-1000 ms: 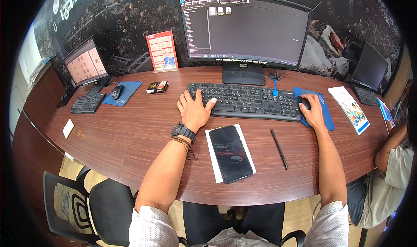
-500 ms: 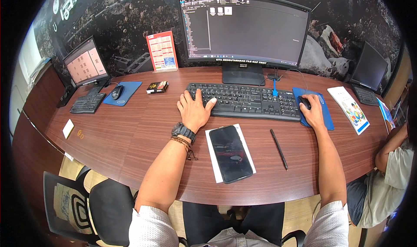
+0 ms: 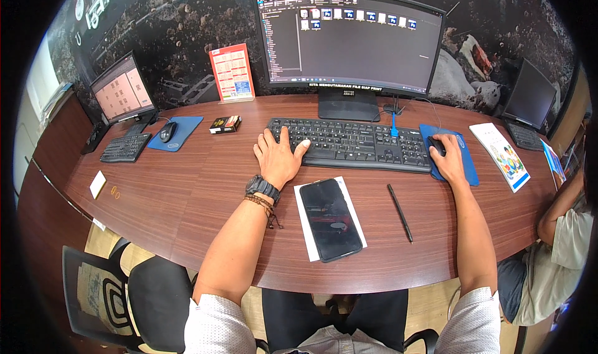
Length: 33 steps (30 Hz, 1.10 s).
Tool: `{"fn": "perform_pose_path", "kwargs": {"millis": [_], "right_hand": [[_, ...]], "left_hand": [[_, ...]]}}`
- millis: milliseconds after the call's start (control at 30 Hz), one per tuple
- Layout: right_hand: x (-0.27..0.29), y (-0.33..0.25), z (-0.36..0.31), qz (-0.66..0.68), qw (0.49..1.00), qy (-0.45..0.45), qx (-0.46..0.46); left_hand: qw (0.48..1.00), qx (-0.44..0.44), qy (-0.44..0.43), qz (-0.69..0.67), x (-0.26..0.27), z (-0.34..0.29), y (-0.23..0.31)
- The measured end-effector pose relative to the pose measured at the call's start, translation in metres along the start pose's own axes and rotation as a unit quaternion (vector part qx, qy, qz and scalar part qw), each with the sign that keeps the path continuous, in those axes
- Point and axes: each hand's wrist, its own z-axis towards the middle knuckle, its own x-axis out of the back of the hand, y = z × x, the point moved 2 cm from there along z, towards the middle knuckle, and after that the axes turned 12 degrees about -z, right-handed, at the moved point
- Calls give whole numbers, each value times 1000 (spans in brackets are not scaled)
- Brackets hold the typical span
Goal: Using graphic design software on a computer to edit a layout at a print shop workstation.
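Observation:
My left hand (image 3: 278, 159) lies over the left end of a black keyboard (image 3: 358, 145) with its fingers spread on the keys. Curved round a black mouse (image 3: 438, 146) on a blue mouse pad (image 3: 467, 167), my right hand (image 3: 450, 162) partly hides it. Behind the keyboard stands a wide monitor (image 3: 367, 55), showing rows of file icons in a dark window. Between my forearms a black phone (image 3: 331, 220) rests on a white sheet of paper (image 3: 309, 234). A black pen (image 3: 400, 214) lies to the right of the phone.
At left are a second monitor (image 3: 121, 91), keyboard (image 3: 124, 148) and mouse (image 3: 167, 131). A small box (image 3: 225, 124) and a red-edged card stand (image 3: 232, 73) sit at the back. Booklets (image 3: 501, 156) lie at right, near another person's arm (image 3: 557, 210). An office chair (image 3: 159, 295) stands at lower left.
The monitor's window has gone from a few file icons to two rows of several icons. Both hands have stayed where they were.

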Motion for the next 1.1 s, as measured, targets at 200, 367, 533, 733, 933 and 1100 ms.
{"fn": "perform_pose_path", "kwargs": {"millis": [200,367,533,733,933,1100], "right_hand": [[2,-2,0,8,1000,-6,-9],[2,-2,0,0,1000,-3,-5],[3,-5,0,10,1000,-11,-14],[2,-3,0,18,1000,-6,12],[2,-4,-1,14,1000,1,13],[2,-2,0,15,1000,-2,16]], "left_hand": [[1000,0,-2,5,0,0,1],[1000,-2,-3,3,0,0,0],[1000,-4,1,6,0,0,-1],[1000,6,-8,4,2,0,1],[1000,2,-3,0,1,0,1],[1000,-4,1,-2,1,0,1]]}}
